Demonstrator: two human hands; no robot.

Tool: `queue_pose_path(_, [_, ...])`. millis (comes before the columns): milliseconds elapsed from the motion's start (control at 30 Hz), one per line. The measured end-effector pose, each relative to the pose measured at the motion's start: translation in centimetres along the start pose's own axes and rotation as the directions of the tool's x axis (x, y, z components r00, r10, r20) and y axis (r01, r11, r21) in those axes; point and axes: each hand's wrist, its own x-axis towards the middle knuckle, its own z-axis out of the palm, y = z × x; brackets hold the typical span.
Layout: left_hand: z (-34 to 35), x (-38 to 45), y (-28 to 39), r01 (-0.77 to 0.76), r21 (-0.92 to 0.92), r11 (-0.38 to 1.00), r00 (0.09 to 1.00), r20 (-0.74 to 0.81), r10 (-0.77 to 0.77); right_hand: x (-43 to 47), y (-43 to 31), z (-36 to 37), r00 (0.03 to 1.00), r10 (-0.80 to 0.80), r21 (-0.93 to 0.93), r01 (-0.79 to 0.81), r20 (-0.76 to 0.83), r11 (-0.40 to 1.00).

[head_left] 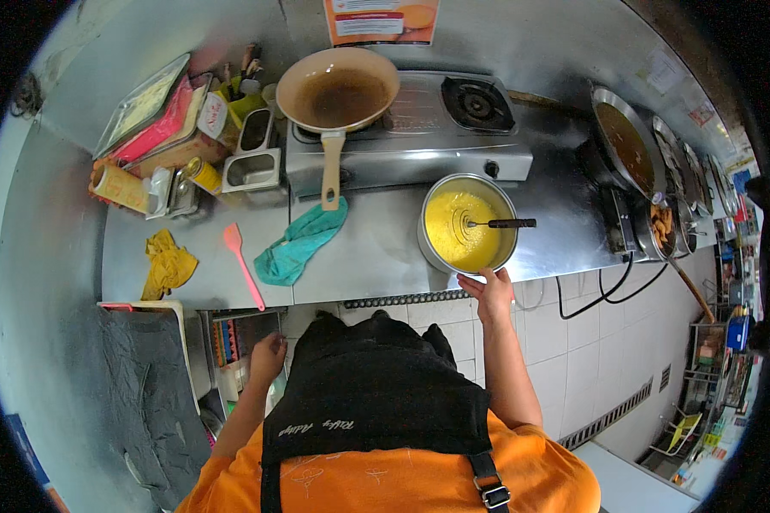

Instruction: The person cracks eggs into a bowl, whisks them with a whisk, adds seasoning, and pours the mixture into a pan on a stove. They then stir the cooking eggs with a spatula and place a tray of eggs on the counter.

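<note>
My right hand (489, 295) touches the near rim of a round metal pot (426, 247) on the steel counter. Yellow beaten liquid (452, 237) with froth fills part of the pot, and a whisk (512, 224) with a dark handle rests in it. Low on the left, beside my apron and below the counter edge, my left hand (269, 353) hangs with its fingers curled; whether they are fully closed is unclear. A frying pan (343, 96) sits on the stove's left side, its handle reaching over a teal cloth (301, 243).
The steel gas stove (410, 154) has a bare right burner (478, 102). A pink spatula (244, 266) and a yellow cloth (168, 263) lie on the left counter, below steel containers (251, 170) and a yellow can (203, 176). A large pan of brown liquid (625, 144) stands at the right.
</note>
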Motion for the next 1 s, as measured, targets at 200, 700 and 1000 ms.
queue_pose_path(200, [-4.4, 6.0, 9.5, -0.204, -0.183, 0.962, 0.979, -0.008, 0.206, -2.7, 2.9, 4.8, 0.999, 0.035, 0.101, -0.031, -0.041, 0.994])
queue_pose_path(700, [-3.9, 10.7, 13.3, -0.565, -0.293, 0.771, 0.402, 0.719, 0.567, -10.8, 10.8, 10.4, 0.976, 0.018, 0.118, -0.044, 0.215, 0.992])
queue_pose_path(1000, [3.9, 13.0, 14.8, -0.524, -0.119, 0.844, -0.042, 0.993, 0.114, -20.5, 28.9, -8.2, 0.919, 0.376, -0.720, -0.178, 0.123, 0.671])
